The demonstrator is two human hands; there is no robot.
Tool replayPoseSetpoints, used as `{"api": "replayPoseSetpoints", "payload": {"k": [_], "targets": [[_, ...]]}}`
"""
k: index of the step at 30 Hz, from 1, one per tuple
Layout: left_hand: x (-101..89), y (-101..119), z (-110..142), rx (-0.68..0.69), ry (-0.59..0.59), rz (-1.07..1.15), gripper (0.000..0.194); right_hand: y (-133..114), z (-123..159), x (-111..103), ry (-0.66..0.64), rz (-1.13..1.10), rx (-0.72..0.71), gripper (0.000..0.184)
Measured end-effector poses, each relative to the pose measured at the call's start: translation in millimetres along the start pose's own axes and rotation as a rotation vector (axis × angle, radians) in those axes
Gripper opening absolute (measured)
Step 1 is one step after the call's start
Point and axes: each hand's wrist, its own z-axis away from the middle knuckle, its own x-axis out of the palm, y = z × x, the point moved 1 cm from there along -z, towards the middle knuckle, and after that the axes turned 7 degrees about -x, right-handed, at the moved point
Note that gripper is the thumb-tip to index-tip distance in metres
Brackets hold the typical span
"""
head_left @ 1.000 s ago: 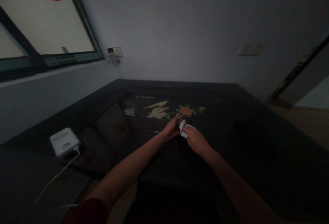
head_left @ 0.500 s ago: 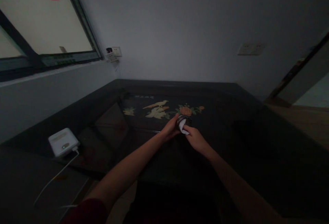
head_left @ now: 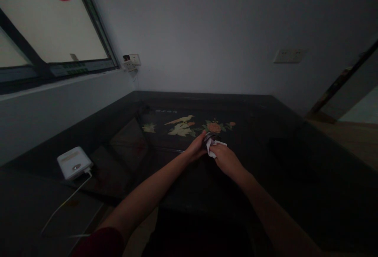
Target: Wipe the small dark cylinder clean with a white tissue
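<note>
One dark cup-like object (head_left: 211, 135), gripped in the left hand (head_left: 196, 147), meets white tissue (head_left: 209, 143) the right hand (head_left: 225, 158) clamps.

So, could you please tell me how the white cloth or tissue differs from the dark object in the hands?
The white cloth or tissue is pale, while the dark object is blackish with lighter streaks. The right hand grips the cloth; the left hand holds the dark object. The cloth sits nearer the person than the dark object. Both are between the hands.
</note>
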Motion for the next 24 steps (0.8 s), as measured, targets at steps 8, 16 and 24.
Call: {"api": "replayPoseSetpoints", "payload": {"k": [8, 16, 24], "targets": [[0.0, -0.7, -1.7, -0.015, -0.007, 0.002, 0.038, 4.7, -0.4, 2.4, 0.004, 0.023, -0.031, 0.035], [5.9, 2.8, 6.5, -0.008, 0.018, 0.0, 0.035, 10.8, -7.7, 12.5, 0.205, -0.746, 0.129, 0.024], [8.6, 3.4, 7.6, -0.011, 0.056, -0.003, 0.036, 12.6, -9.0, 21.4, 0.288, -0.823, 0.189, 0.026]]}}
